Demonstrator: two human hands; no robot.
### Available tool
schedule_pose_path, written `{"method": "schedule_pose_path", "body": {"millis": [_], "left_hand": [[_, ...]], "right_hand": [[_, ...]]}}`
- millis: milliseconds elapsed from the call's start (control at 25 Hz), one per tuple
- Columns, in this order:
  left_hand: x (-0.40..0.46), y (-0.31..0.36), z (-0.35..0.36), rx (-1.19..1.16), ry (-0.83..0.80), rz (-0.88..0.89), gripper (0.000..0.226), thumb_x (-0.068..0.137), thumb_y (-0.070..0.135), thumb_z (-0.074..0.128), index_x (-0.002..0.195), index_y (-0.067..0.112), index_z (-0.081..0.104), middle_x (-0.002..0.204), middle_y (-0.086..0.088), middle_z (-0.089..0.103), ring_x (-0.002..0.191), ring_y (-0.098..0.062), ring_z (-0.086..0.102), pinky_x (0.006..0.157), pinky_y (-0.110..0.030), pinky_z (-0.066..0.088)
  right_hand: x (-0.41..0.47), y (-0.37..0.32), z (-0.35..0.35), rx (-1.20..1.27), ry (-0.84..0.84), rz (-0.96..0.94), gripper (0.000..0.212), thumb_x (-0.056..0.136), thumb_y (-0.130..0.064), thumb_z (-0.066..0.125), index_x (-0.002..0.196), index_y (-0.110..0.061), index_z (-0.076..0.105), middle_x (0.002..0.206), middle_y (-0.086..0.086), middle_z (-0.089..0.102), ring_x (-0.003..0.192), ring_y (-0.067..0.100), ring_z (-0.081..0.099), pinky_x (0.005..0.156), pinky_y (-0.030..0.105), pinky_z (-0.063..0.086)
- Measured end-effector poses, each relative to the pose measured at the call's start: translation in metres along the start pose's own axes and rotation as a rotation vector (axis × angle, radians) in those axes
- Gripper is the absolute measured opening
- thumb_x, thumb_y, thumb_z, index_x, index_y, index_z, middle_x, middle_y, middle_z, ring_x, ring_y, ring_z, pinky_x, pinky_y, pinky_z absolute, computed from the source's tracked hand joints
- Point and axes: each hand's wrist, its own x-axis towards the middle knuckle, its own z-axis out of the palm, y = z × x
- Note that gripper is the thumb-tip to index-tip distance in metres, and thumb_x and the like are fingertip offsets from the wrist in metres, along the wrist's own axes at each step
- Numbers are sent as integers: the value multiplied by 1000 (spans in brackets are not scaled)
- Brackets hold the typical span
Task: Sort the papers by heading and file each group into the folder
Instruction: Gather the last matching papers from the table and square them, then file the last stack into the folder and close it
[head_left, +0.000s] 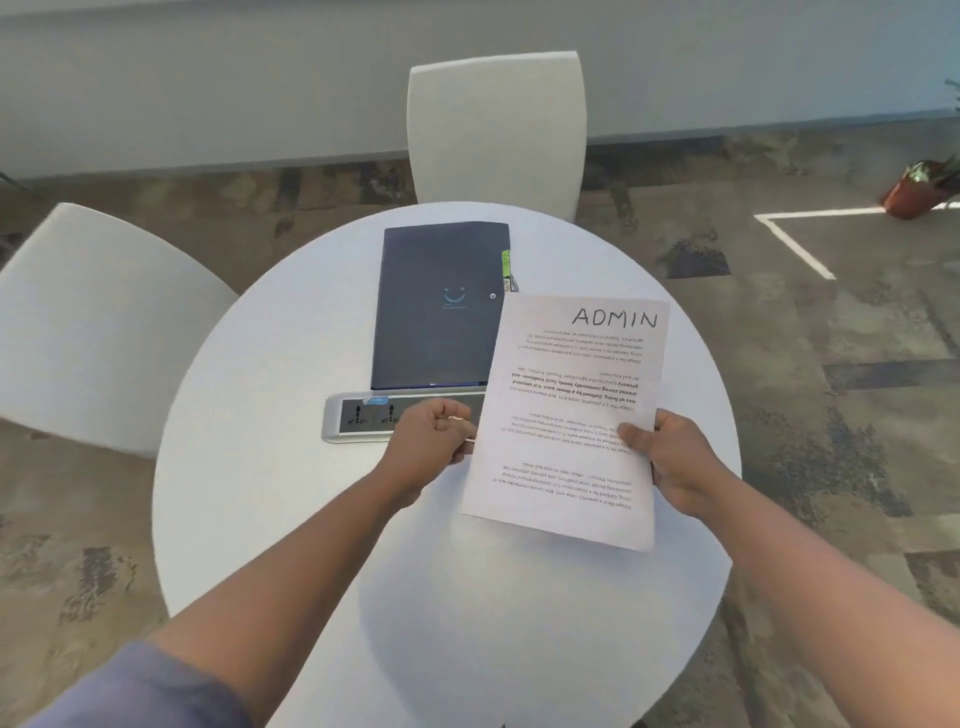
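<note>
An office meeting corner: a round white tabletop (291, 519) with a built-in power socket strip (374, 415), 2 white chairs (493, 130) beside it, patterned carpet (831, 364), a potted plant (922, 187) beyond.

The sheet (566, 415) I hold between both hands hangs over the right middle of the bench (249, 467), covering the folder's (436, 306) near right corner and the socket strip's (363, 415) right end. My left hand (431, 441) sits over that strip. Bare bench lies open to the left of the folder and across the whole near side under my forearms. Two chairs, one behind (493, 130) and one at left (98, 322), close off those edges.
</note>
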Motion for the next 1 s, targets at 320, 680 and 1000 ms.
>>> {"method": "schedule_pose_path", "body": {"millis": [320,680,1000], "left_hand": [[99,37,59,468,198,82,35,95,20,65,130,18,59,129,-2,60,113,-21,60,91,-28,46],[180,50,78,1024,250,-162,100,78,63,68,157,27,19,170,-4,10,156,-38,8,118,-63,22],[192,70,98,985,215,-274,82,79,34,68,146,17,23,168,-12,7,146,-56,19,104,-56,44]], "right_hand": [[136,-32,-49,60,-81,61,21,100,-1,59,114,-13,71,113,5,78,99,26,75,80,42,59],[181,-27,-67,51,-121,144,23,100,-6,61,121,-12,70,114,5,78,102,30,75,85,51,60],[187,-30,-69,69,-161,184,25,99,-3,60,122,-9,69,115,9,78,105,34,74,89,52,59]]}}
